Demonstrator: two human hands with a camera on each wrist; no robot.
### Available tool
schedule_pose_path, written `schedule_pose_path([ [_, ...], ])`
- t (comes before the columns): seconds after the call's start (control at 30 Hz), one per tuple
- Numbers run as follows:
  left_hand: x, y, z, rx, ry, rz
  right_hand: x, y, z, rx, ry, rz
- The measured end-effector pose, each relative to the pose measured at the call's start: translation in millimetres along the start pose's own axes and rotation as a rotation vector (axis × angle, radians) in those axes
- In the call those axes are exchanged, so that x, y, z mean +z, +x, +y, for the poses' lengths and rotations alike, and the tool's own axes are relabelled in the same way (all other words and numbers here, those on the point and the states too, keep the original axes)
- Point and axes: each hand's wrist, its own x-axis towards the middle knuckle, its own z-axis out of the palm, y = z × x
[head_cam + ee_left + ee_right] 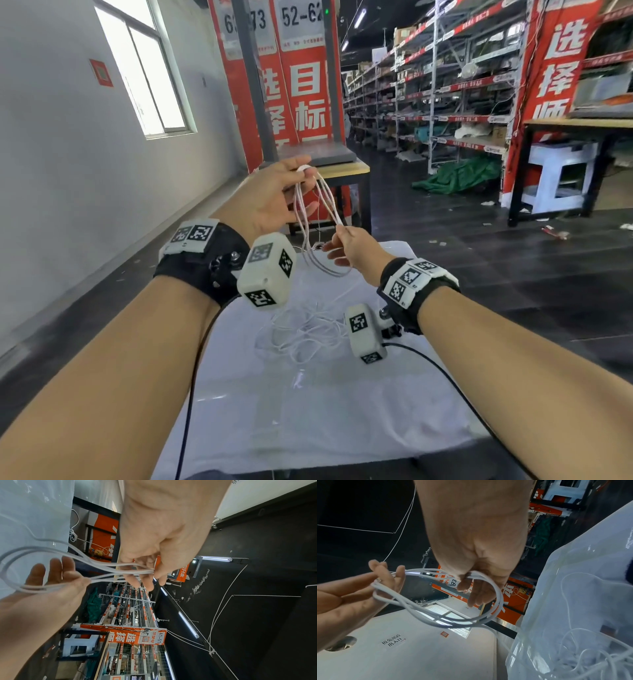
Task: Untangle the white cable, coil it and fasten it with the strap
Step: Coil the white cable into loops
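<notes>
The white cable (325, 202) hangs in a few long loops between my two raised hands. My left hand (301, 178) pinches the top of the loops between thumb and fingers, palm turned toward me. Lower and to the right, my right hand (337, 228) pinches several strands with thumb and forefinger. The left wrist view shows the left fingers (145, 580) closed on the bunched cable (109, 569). In the right wrist view the cable (498, 595) curves out of the right hand (469, 577). The rest of the cable lies tangled (301, 332) on the cloth. I cannot make out a strap.
A white cloth (342, 411) covers the table below my arms. Behind it stands a small wooden table (356, 168) with a grey slab on it. Warehouse shelves (445, 102) run along the right, and a white wall lies on the left.
</notes>
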Motion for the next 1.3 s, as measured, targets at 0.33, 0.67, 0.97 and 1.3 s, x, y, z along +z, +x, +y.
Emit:
schedule_pose_path([
  [0.33,-16.7,-0.7,11.5,0.003,-0.232,0.176,26.5,-0.1,7.3,0.035,0.073,-0.255],
  [0.67,-58.1,-20.6,-16.9,0.008,0.181,0.342,7.2,-19.5,15.5,0.022,-0.132,-0.272],
  [0.97,-64.5,-25.4,-64.2,-0.091,-0.172,0.426,6.2,-23.3,25.2,-0.016,-0.180,-0.249],
  [1.3,-32.7,-24.2,-79.2,0.215,0.902,0.239,-6.3,-19.4,52.7,0.030,-0.656,-0.348],
])
